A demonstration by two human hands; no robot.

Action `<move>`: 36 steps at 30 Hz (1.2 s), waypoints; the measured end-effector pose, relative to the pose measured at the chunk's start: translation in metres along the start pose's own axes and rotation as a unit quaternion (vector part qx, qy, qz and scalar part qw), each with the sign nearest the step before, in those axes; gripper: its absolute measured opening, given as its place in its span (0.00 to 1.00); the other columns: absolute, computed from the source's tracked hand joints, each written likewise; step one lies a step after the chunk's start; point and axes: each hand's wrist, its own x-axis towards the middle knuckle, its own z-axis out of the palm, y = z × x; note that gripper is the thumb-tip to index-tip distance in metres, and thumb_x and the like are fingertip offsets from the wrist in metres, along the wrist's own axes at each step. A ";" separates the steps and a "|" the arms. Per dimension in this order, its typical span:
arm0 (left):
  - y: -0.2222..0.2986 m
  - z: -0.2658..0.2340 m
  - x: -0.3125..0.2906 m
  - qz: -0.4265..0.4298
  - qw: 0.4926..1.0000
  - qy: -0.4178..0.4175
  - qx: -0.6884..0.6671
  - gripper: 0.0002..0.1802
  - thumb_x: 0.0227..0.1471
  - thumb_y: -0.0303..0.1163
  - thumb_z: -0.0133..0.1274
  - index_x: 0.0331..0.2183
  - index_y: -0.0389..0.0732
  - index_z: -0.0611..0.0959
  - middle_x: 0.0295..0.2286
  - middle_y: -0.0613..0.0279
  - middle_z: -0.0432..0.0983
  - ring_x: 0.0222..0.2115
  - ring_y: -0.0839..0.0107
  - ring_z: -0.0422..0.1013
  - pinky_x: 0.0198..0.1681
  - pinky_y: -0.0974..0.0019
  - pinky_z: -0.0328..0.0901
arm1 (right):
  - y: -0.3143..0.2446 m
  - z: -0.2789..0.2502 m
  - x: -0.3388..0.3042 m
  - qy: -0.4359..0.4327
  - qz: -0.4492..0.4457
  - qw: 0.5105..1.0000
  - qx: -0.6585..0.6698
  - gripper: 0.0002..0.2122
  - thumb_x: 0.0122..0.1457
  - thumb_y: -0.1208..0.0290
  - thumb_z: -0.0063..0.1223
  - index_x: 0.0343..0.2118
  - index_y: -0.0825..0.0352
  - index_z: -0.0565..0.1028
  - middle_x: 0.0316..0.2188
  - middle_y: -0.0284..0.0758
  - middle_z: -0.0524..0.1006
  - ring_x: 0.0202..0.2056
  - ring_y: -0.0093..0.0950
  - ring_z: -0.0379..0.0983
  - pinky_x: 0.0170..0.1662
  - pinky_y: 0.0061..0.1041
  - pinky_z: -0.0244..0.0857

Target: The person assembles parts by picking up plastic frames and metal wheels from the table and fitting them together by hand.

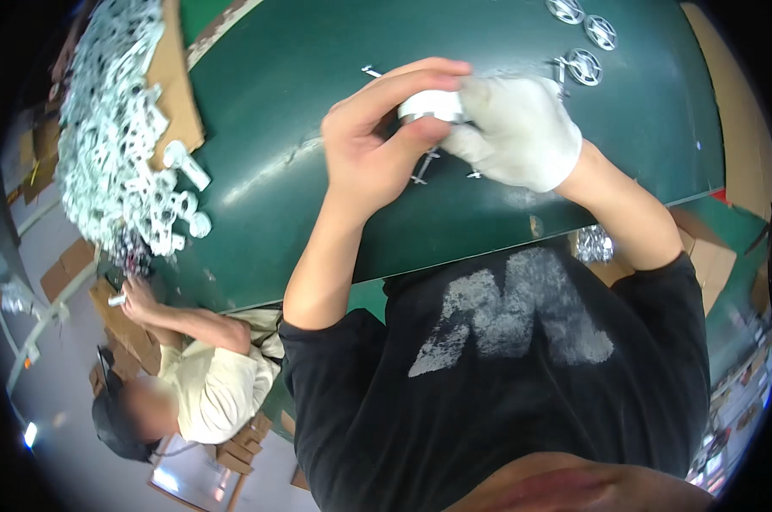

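Over the green table [275, 226], my bare left hand [373, 141] curls its fingers and thumb round a short white cylindrical part [431, 105]. My right hand [522, 132], in a white glove, closes on the same part from the other side and hides much of it. A darker band shows on the part near my left thumb. Small metal pieces [424, 167] lie on the table just below my hands. Another thin metal piece [370, 72] lies beyond my left hand, and one more [562, 75] is beyond the glove.
Several silver spoked discs [585, 66] lie at the far right. A large heap of pale plastic parts [117, 128] covers the left side, beside a cardboard sheet [174, 94]. A co-worker [224, 375] sits at lower left, holding a small pale part. Cardboard [731, 111] borders the right edge.
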 end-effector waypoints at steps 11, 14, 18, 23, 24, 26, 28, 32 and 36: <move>0.002 -0.134 0.105 -0.173 0.965 0.195 -0.006 0.16 0.65 0.40 0.54 0.43 0.35 0.82 0.33 0.61 0.79 0.26 0.75 0.73 0.32 0.70 0.70 | 0.010 0.012 0.010 0.040 0.077 0.987 0.135 0.14 0.64 0.65 0.57 0.49 0.65 0.78 0.36 0.43 0.83 0.37 0.34 0.82 0.44 0.29 0.73; 0.020 -0.137 0.112 -0.113 0.970 0.214 0.019 0.27 0.65 0.39 0.53 0.59 0.32 0.72 0.45 0.52 0.79 0.42 0.64 0.79 0.45 0.63 0.74 | 0.023 0.016 0.008 0.021 0.082 0.989 0.124 0.14 0.64 0.65 0.57 0.48 0.66 0.78 0.37 0.43 0.83 0.38 0.35 0.83 0.44 0.29 0.73; 0.023 -0.213 0.062 -0.024 0.862 0.283 0.420 0.20 0.62 0.34 0.56 0.51 0.34 0.81 0.42 0.53 0.81 0.45 0.66 0.76 0.49 0.61 0.71 | 0.023 0.016 0.007 0.015 0.090 0.986 0.141 0.12 0.63 0.66 0.57 0.47 0.65 0.79 0.36 0.43 0.83 0.37 0.36 0.82 0.43 0.29 0.72; 0.054 -0.389 -0.072 -0.095 0.693 0.346 0.626 0.22 0.58 0.47 0.58 0.49 0.45 0.83 0.49 0.54 0.76 0.53 0.55 0.69 0.59 0.52 0.61 | 0.019 0.017 0.008 0.004 0.081 0.993 0.087 0.12 0.64 0.65 0.56 0.47 0.64 0.80 0.36 0.41 0.83 0.37 0.35 0.82 0.43 0.29 0.72; 0.061 -0.379 -0.080 -0.168 0.514 0.280 0.793 0.28 0.56 0.58 0.57 0.51 0.53 0.85 0.56 0.51 0.73 0.60 0.49 0.65 0.65 0.46 0.54 | 0.022 0.019 0.008 0.006 0.081 0.995 0.065 0.12 0.64 0.64 0.56 0.46 0.63 0.80 0.36 0.41 0.83 0.37 0.35 0.82 0.43 0.29 0.72; 0.074 -0.386 -0.125 -0.227 0.561 0.265 0.751 0.26 0.53 0.66 0.54 0.50 0.70 0.85 0.66 0.50 0.58 0.67 0.40 0.51 0.68 0.41 0.45 | 0.020 0.020 0.011 0.007 0.055 0.996 0.077 0.12 0.64 0.64 0.55 0.47 0.63 0.80 0.36 0.41 0.84 0.37 0.35 0.82 0.43 0.29 0.72; 0.053 -0.356 -0.125 -0.188 0.594 0.291 0.726 0.22 0.53 0.63 0.56 0.46 0.69 0.87 0.66 0.50 0.56 0.65 0.38 0.51 0.68 0.40 0.45 | 0.020 0.021 0.012 0.009 0.072 0.995 0.064 0.12 0.64 0.64 0.55 0.47 0.62 0.80 0.36 0.41 0.84 0.38 0.34 0.83 0.43 0.29 0.72; 0.054 -0.316 -0.142 -0.168 0.583 0.276 0.745 0.16 0.53 0.56 0.57 0.37 0.61 0.90 0.58 0.56 0.70 0.63 0.40 0.54 0.66 0.37 0.44 | 0.019 0.020 0.015 0.003 0.076 0.994 0.077 0.12 0.64 0.64 0.56 0.47 0.62 0.80 0.36 0.41 0.84 0.39 0.34 0.83 0.43 0.28 0.72; 0.051 -0.265 -0.141 -0.149 0.612 0.292 0.720 0.15 0.54 0.51 0.57 0.36 0.55 0.90 0.55 0.54 0.73 0.55 0.47 0.68 0.63 0.39 0.51 | 0.017 0.019 0.015 0.003 0.081 0.995 0.065 0.12 0.64 0.64 0.56 0.46 0.62 0.80 0.37 0.41 0.84 0.39 0.33 0.83 0.44 0.28 0.72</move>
